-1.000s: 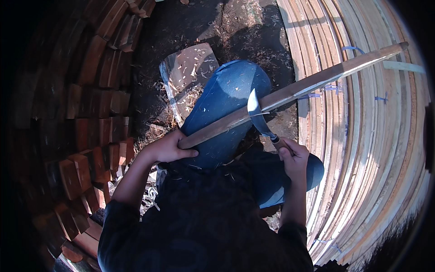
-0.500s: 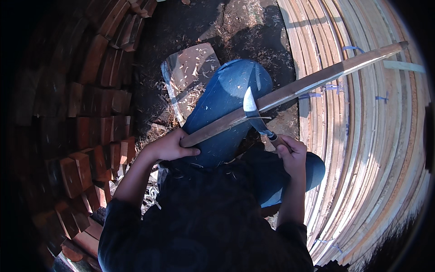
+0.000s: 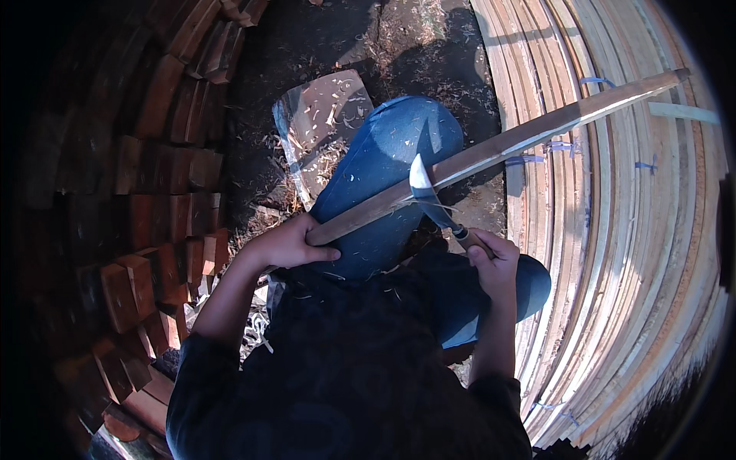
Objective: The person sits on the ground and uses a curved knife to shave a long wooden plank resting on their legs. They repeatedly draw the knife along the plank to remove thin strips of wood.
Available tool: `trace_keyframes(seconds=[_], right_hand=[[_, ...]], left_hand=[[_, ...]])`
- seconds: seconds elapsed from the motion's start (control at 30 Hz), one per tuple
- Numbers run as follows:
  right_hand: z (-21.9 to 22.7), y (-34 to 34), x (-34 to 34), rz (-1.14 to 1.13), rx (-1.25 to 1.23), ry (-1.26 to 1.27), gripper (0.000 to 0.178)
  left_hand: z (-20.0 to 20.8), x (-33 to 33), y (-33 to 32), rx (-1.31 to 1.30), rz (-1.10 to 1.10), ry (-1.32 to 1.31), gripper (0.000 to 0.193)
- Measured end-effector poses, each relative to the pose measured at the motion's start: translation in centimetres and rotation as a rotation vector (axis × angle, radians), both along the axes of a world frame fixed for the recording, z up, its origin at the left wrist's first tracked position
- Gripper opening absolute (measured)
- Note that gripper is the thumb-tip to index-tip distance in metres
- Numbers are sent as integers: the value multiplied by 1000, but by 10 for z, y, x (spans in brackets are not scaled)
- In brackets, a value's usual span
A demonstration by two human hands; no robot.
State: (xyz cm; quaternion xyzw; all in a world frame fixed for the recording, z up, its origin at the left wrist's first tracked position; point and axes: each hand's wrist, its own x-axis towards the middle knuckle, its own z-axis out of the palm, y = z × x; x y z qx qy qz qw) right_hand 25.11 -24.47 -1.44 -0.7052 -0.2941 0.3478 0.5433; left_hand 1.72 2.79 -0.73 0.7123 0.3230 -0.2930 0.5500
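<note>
Head view. Wooden strip (image 3: 529, 139) lies aslant over the denim-covered raised knee (image 3: 410, 138), crossing from its left edge to its right edge; far end out over the stacked laths (image 3: 613, 230), contact unclear. Left hand (image 3: 285, 244) wrapped round the strip's near end, thumb extended. Right hand (image 3: 497, 259) gripping a curved knife (image 3: 423, 186) by its handle, blade across the strip near the knee's right edge; thin sliver (image 3: 446, 206) beside it. Progress, judged: near side beyond the blade pale, apparently shaved; browner stretch toward left hand probably unfinished.
</note>
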Motion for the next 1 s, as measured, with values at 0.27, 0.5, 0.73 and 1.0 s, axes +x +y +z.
trace_keyframes(seconds=[0.27, 0.5, 0.73, 1.0], right_hand=[[-4, 1, -4, -77, 87, 48, 37], [-6, -1, -13, -74, 10, 115, 31], [-19, -3, -30, -75, 65, 165, 32], [-18, 3, -24, -136, 190, 158, 36]], left_hand=[[-13, -12, -6, 33, 11, -71, 54], [-11, -13, -8, -54, 21, -107, 43], [-8, -9, -6, -171, -2, -84, 36], [-9, -10, -8, -124, 10, -34, 41]])
